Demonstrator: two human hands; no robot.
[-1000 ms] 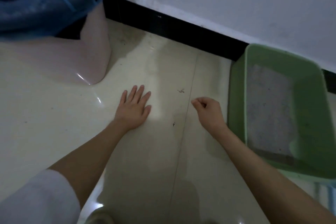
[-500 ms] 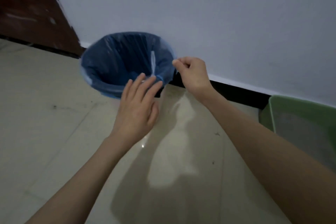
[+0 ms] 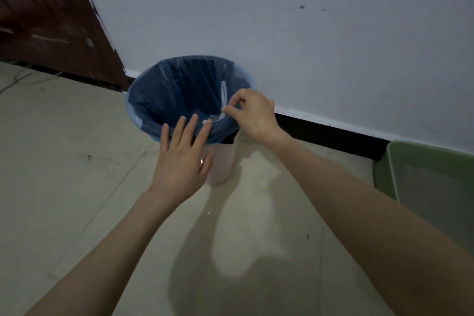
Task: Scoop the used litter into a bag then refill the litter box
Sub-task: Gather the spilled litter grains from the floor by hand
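Note:
A pale pink waste bin (image 3: pixel 222 164) stands by the wall, lined with a blue plastic bag (image 3: pixel 177 92) whose rim folds over the top. My right hand (image 3: pixel 254 114) pinches the bag's near right rim between thumb and fingers. My left hand (image 3: pixel 183 154) is held flat with straight, spread fingers just in front of the bin, its fingertips at the near rim of the bag. The green litter box (image 3: pixel 389 169) with grey litter (image 3: pixel 436 200) sits on the floor at the right edge, partly cut off by the frame.
The bin stands against a white wall (image 3: pixel 282 20) with a black skirting board (image 3: pixel 328 136). A dark red-brown door (image 3: pixel 51 20) fills the upper left. Beige floor tiles (image 3: pixel 77 187) spread around the bin and below my arms.
The view rose from the floor to the bin. Both hands lifted off the floor and reached the bag's rim; my right hand now pinches it lower on the near right side.

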